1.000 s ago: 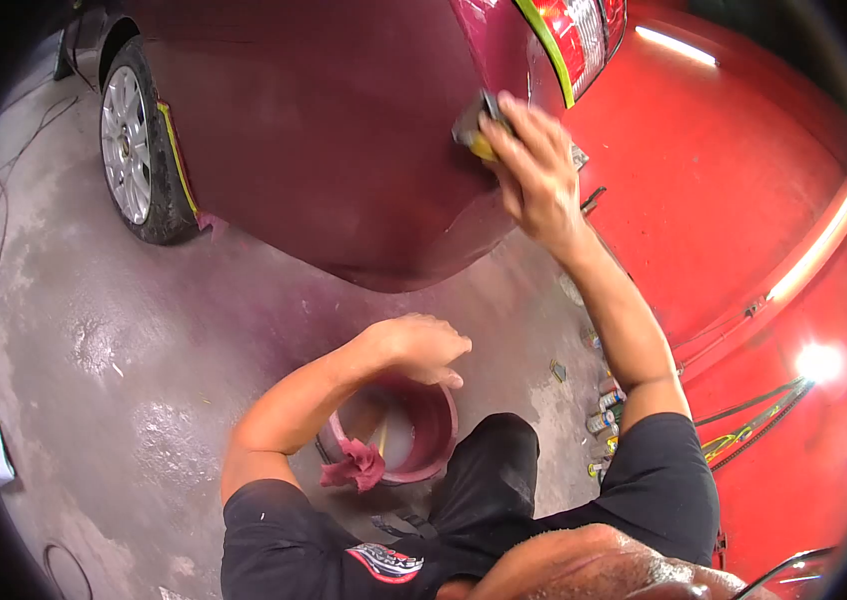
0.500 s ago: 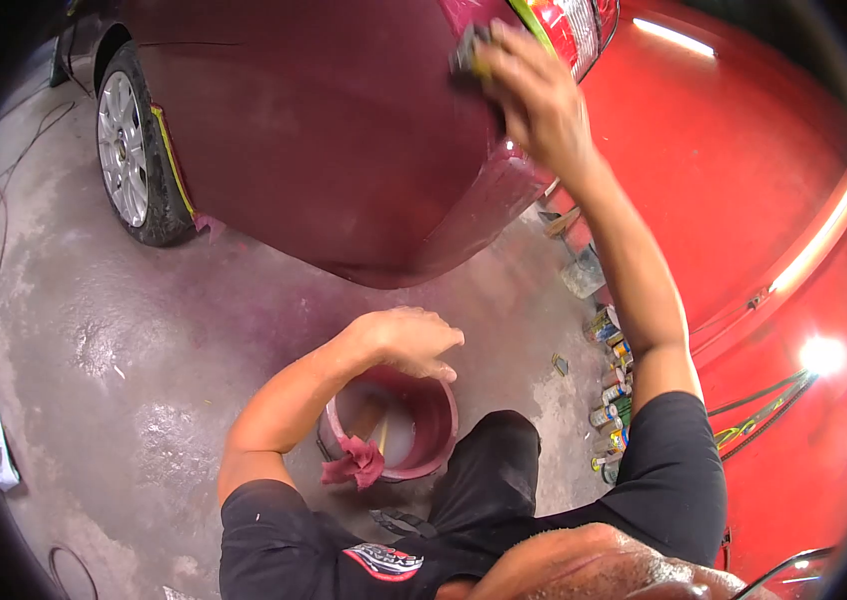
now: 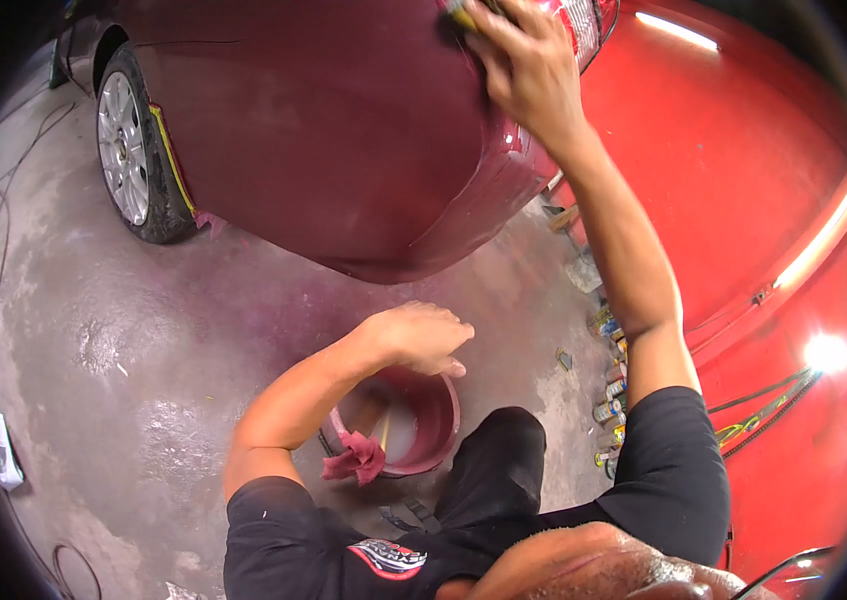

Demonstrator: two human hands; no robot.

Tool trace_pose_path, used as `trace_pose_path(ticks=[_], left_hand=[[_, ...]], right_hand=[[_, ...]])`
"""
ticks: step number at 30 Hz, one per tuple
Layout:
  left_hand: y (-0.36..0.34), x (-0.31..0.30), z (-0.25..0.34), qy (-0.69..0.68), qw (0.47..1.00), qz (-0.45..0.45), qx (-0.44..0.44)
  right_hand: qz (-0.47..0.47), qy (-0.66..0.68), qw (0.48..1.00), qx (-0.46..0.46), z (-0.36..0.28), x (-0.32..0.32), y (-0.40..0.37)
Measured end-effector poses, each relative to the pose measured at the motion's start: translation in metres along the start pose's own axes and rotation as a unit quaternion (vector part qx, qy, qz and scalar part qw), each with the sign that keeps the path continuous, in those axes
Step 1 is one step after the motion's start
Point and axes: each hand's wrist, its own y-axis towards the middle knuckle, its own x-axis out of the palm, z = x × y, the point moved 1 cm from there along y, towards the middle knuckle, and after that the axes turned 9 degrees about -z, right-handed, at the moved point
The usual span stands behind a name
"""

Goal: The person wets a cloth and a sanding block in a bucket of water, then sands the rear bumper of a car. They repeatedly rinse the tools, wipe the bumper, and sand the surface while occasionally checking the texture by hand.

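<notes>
A dark sanding pad (image 3: 461, 12) with a yellow edge sits pressed flat against the far upper part of a maroon car (image 3: 344, 130), mostly covered by the right hand (image 3: 529, 65). The car's curved rear panel looks dull. Nearer, a red bucket (image 3: 444, 430) stands upright, a red rag (image 3: 356, 458) draped over its left rim.

**A car body and paint shop**

We are in a vehicle paint workshop. At twelve o'clock a maroon car (image 3: 344, 130) fills the view, its panels dull. Yellow masking tape (image 3: 172, 160) edges the wheel arch at ten o'clock. Beneath the car the bare concrete floor (image 3: 94, 400) is stained purple. At three o'clock small cans (image 3: 612, 385) line the foot of a red wall (image 3: 744, 180). A paint-stained bucket (image 3: 449, 420) with a rag (image 3: 356, 460) sits at six o'clock.
</notes>
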Motion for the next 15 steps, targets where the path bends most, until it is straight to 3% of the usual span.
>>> trace_pose_path(ticks=[3, 6, 9, 12, 13, 15], left_hand=[[-0.016, -0.011, 0.001, -0.012, 1.000, 0.010, 0.026], [-0.019, -0.008, -0.005, -0.038, 0.999, 0.009, 0.023], [-0.007, -0.004, -0.001, -0.036, 0.999, 0.011, 0.007], [-0.007, -0.004, -0.002, -0.027, 1.000, 0.006, 0.000], [-0.010, -0.007, -0.004, -0.023, 1.000, 0.011, 0.004], [-0.016, -0.009, -0.008, -0.010, 1.000, 0.015, 0.005]], right_hand=[[0.026, 0.038, 0.999, -0.018, -0.035, -0.010, -0.066], [0.026, 0.019, 0.997, -0.071, -0.014, -0.002, -0.035], [-0.028, 0.056, 0.996, -0.060, -0.015, -0.010, 0.025], [-0.024, 0.084, 0.996, -0.020, -0.012, -0.006, -0.030], [0.023, 0.051, 0.998, -0.042, -0.024, -0.008, -0.065], [0.030, 0.097, 0.994, 0.037, -0.042, -0.009, -0.115]])
